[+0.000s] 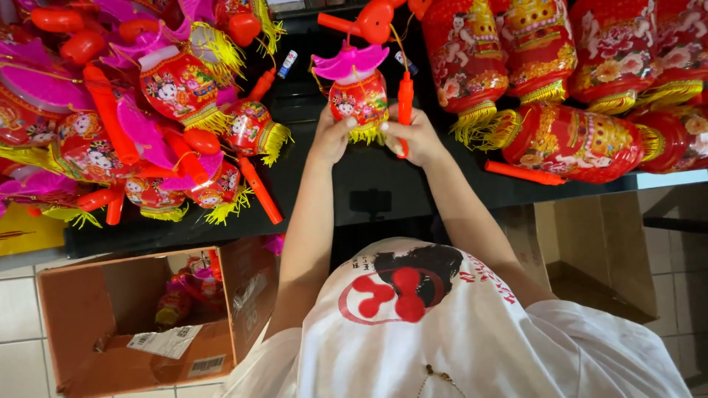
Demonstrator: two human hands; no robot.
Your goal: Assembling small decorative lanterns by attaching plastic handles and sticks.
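Note:
A small red toy lantern [358,96] with a pink petal-shaped top and a yellow fringe hangs over the black table [346,184]. My left hand [332,134] grips its lower left side by the fringe. My right hand [414,136] holds the lantern's orange-red handle stick [405,103] upright just right of the lantern. A thin string runs from the stick's red heart-shaped top end [375,20] down to the lantern.
A heap of similar small lanterns with pink tops [140,110] covers the table's left. Larger red lanterns with gold fringes [568,140] lie at the right. An open cardboard box [140,324] with more lanterns stands on the tiled floor at lower left; another box [597,250] at right.

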